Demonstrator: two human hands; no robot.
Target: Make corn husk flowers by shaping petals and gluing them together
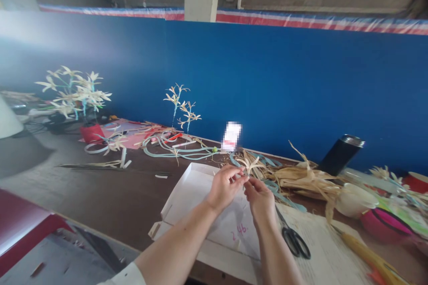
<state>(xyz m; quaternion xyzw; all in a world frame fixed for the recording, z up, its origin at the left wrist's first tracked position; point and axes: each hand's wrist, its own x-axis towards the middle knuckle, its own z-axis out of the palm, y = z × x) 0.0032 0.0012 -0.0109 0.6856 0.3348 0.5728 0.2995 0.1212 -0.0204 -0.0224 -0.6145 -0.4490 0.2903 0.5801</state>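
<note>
- The left hand (223,188) and the right hand (261,199) meet above the far edge of a white cardboard tray (192,187) that lies on the table (110,196).
- Grip: the fingertips of both hands are pinched together on a small husk flower (250,165). Exact finger placement is too small to tell.
- Location of the piece: the husk flower is held clear of the table, just in front of a heap of loose husks (307,180), with its petals spread upward.
- Done, as judged: the petals on the held piece are already splayed. A large finished spray (77,93) and a smaller spray (182,106) stand to the left, by the blue wall (301,80).
- Outstanding, as judged: no stem or teal wrapping shows on the held flower. The teal strips (174,150) and the heap of loose husks lie unused on the table.
- The scissors (294,239) lie just to the right of the right wrist and are not in hand.
</note>
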